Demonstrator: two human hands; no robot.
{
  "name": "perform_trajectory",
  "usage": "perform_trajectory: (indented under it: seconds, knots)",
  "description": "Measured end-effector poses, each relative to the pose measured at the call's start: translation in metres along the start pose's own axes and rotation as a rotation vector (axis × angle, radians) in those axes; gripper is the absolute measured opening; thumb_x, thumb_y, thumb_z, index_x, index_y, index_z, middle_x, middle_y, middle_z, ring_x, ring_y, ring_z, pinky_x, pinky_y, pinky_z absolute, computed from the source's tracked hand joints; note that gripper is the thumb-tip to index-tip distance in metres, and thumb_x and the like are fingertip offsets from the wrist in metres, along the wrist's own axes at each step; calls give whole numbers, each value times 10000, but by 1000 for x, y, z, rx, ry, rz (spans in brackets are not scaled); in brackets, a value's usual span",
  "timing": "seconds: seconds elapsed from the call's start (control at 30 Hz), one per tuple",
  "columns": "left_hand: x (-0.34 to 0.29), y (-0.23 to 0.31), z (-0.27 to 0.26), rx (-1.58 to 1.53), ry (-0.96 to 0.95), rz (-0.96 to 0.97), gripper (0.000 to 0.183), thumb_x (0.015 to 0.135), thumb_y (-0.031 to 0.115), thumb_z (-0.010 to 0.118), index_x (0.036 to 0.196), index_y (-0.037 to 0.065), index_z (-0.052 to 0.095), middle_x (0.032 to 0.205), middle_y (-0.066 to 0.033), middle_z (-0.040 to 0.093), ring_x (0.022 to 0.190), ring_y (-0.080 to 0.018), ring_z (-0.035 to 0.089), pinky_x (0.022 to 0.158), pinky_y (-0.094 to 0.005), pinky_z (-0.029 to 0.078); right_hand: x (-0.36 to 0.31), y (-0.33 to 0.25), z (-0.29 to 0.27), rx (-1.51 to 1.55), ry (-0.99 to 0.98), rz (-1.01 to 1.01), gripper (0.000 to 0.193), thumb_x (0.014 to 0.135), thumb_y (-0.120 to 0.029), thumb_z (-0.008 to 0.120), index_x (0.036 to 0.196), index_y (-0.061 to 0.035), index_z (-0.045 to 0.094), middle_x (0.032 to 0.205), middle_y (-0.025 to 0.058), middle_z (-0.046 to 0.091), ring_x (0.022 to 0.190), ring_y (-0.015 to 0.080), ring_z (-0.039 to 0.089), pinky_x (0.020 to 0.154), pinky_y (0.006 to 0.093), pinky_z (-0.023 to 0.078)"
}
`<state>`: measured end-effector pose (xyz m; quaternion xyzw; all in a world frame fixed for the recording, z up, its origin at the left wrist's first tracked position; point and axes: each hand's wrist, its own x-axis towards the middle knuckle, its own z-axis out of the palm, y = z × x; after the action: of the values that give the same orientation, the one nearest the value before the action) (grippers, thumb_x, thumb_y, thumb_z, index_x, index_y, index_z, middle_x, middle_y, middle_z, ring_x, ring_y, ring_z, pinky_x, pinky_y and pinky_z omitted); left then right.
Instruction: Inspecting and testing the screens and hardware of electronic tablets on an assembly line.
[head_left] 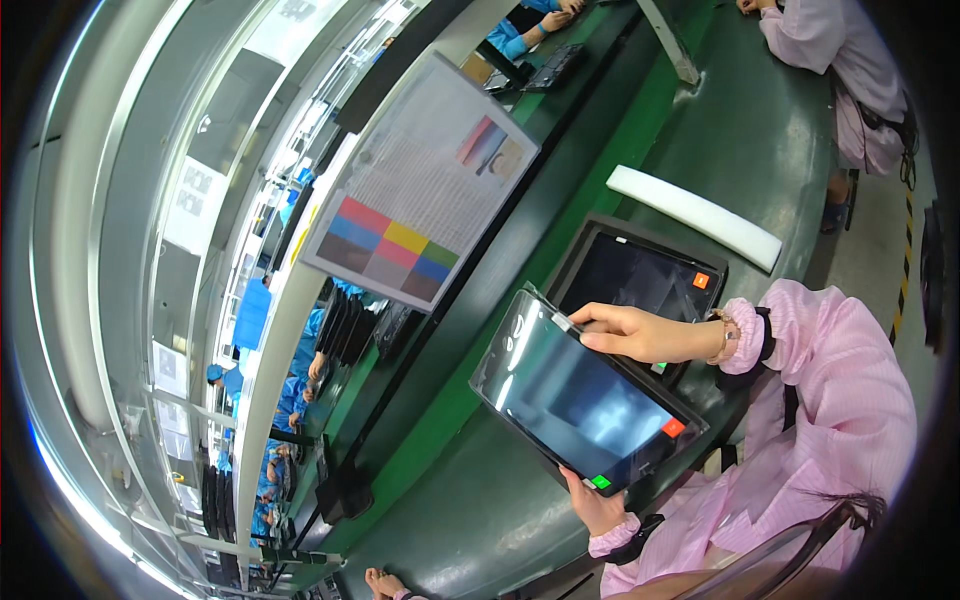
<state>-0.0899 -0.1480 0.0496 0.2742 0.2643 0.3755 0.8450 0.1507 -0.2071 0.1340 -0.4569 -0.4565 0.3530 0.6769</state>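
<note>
A tablet-sized screen panel (570, 385) with a shiny dark face is tilted above the green bench, and light reflects off it. Clear film shows along its edges, with an orange and a green sticker near one end. My left hand (595, 503) grips its lower edge, thumb by the green sticker. At the upper edge, the thumb and fingers of my right hand (645, 335) are closed beside a small white tab; whether they pinch the tab or the panel's edge I cannot tell. Behind it, partly covered, a second dark screen (640, 272) lies in a black tray.
A white foam strip (695, 218) lies beyond the tray on the green bench (480, 510). A framed sheet with colour blocks (425, 185) stands over the bench. Another person's hand (385, 583) rests at the bottom; a person in pink (835, 50) sits at upper right.
</note>
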Motion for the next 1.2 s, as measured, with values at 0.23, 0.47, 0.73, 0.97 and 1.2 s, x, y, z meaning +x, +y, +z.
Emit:
perform_trajectory:
  seconds: [0.23,0.47,0.73,0.97,1.2]
  knots:
    - [-10,-28,-2,21,-41,8,405,968,264,418,1330,83,395,1268,-67,505,1129,-242,510,963,-419,417,10,-17,-6,-38,298,-185,308,967,-172,418,1249,-52,407,670,-31,422,671,37,410,643,218,373]
    - [-11,-37,-13,4,-38,65,401,961,276,424,1304,67,417,1265,-75,502,1123,-260,498,965,-420,399,1,-17,-3,31,319,-222,217,929,-68,449,1127,-20,526,669,-17,544,594,18,446,562,205,374]
    - [-3,-25,3,11,21,166,399,960,345,433,1245,69,476,1220,-60,531,1093,-244,505,957,-411,390,-5,-10,-2,497,46,275,326,938,-275,520,1070,13,596,949,32,643,829,77,609,740,229,490]
    - [14,-13,22,-27,-19,209,411,965,372,414,1287,120,457,1253,-32,514,1133,-232,483,975,-427,376,16,2,-5,252,-1,73,302,964,-306,477,990,-18,563,943,-19,560,900,38,467,814,223,401]
    - [37,44,40,262,-340,65,626,965,477,305,1438,100,145,1416,-75,306,1269,-239,348,985,-499,378,70,-25,-15,621,-23,-68,236,937,-211,514,997,2,596,902,28,626,793,76,593,731,229,496]
